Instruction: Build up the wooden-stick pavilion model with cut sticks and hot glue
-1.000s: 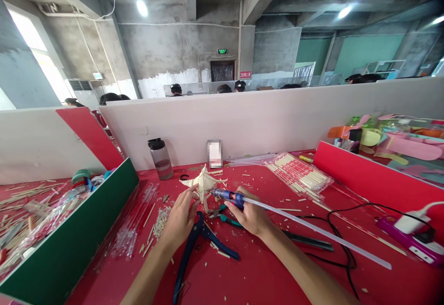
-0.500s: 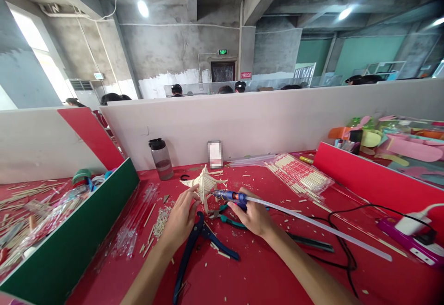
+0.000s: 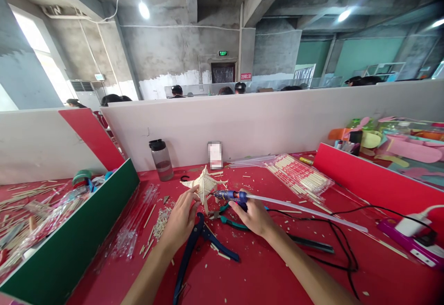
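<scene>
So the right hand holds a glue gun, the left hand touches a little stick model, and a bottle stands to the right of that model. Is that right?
Not quite: the bottle stands to the left of the stick model, as the head view shows. The rest is right: the right hand holds the glue gun and the left hand touches the model.

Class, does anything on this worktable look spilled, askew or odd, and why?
Small pale offcuts lie in a loose heap beside the left hand, with more strewn across the red tabletop, so they look spilled. The long glue stick juts far behind the glue gun, which looks awkward.
</scene>
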`<state>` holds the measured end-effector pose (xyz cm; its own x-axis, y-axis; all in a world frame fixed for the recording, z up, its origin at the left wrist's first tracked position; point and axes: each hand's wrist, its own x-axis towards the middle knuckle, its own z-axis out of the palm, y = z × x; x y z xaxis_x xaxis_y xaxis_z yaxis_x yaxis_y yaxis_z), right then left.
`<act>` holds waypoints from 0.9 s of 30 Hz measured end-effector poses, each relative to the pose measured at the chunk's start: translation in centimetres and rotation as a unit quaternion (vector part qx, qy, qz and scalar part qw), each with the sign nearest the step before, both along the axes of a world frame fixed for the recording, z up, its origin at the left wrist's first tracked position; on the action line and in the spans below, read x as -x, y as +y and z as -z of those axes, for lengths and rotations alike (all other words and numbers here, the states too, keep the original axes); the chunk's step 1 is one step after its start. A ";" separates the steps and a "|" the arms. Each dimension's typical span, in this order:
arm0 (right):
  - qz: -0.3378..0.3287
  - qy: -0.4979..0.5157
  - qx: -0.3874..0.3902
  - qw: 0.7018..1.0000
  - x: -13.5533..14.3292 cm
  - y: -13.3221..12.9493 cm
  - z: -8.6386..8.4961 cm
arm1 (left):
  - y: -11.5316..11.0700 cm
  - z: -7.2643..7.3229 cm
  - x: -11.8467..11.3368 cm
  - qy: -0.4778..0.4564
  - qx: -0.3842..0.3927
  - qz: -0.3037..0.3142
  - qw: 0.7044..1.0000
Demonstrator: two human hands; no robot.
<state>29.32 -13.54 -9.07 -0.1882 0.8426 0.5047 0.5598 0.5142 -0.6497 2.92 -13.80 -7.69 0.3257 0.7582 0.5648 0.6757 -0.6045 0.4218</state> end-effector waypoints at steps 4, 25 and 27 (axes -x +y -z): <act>0.005 0.009 0.016 1.000 0.0 0.0 -0.1 | 0.1 0.1 0.0 0.001 0.007 0.001 1.000; -0.161 0.153 0.232 0.947 -1.7 1.0 -0.7 | 0.0 -0.1 0.0 -0.006 0.004 0.006 1.000; -0.112 0.134 0.218 0.960 -2.0 1.1 -0.8 | 0.0 -0.2 0.0 -0.007 0.001 0.006 1.000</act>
<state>31.36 -12.46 -8.28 -0.3018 0.9382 0.1695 0.2502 0.2495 -0.9355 2.93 -13.84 -7.46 0.3264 0.7552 0.5684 0.6622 -0.6118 0.4327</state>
